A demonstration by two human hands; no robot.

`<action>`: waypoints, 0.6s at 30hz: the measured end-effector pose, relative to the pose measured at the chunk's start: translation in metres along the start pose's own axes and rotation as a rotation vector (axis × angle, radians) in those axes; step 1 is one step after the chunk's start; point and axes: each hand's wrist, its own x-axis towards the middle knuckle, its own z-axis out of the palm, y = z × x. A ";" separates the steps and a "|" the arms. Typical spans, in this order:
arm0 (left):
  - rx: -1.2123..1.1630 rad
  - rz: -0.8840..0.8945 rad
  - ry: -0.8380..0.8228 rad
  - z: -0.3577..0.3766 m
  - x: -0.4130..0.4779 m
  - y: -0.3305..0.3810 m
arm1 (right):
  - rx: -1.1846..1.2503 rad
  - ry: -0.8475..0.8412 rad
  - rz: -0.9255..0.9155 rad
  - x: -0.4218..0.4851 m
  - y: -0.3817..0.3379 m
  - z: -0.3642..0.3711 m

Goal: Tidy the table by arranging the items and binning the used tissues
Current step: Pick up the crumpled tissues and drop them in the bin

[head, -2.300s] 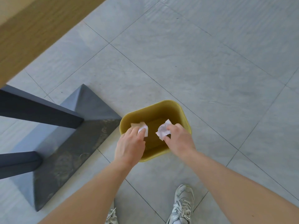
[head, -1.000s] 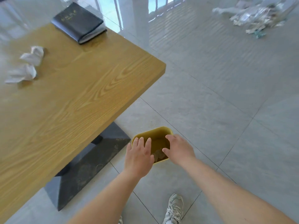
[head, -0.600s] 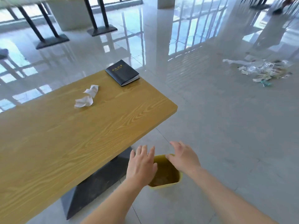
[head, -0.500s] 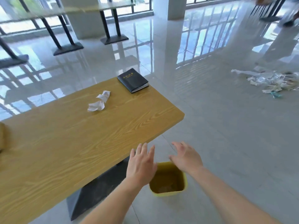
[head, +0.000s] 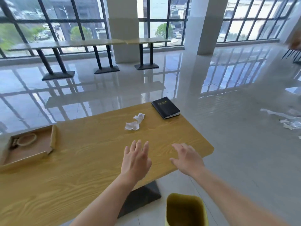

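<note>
Head view, the only one I have. Both hands are out in front of me above the near end of the table (head: 81,168). The left hand (head: 136,158) is palm down with the fingers straight and slightly apart, holding nothing. The right hand (head: 186,160) is the same, fingers spread and empty, over the table's right corner. I read that as hands freed for a reach.

The tissues (head: 134,123), two crumpled white wads touching each other, lie on the table beyond my fingertips, apart from both hands. They are what is left to bin, I judge. The bin (head: 185,209) stands on the floor just off the table's corner, below my right forearm, handy for a short drop.

A black book (head: 165,107) lies at the far right corner, near the tissues. A shallow box (head: 53,137) sits at the left with a ring (head: 26,139) inside; both may need straightening.
</note>
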 end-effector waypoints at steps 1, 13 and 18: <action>0.005 -0.006 0.007 -0.003 0.004 -0.012 | -0.002 0.000 -0.002 0.007 -0.010 0.000; -0.017 0.024 -0.015 -0.019 0.046 -0.125 | -0.016 -0.008 0.060 0.063 -0.106 0.024; -0.024 0.017 -0.037 -0.012 0.058 -0.143 | -0.043 -0.031 0.067 0.081 -0.118 0.035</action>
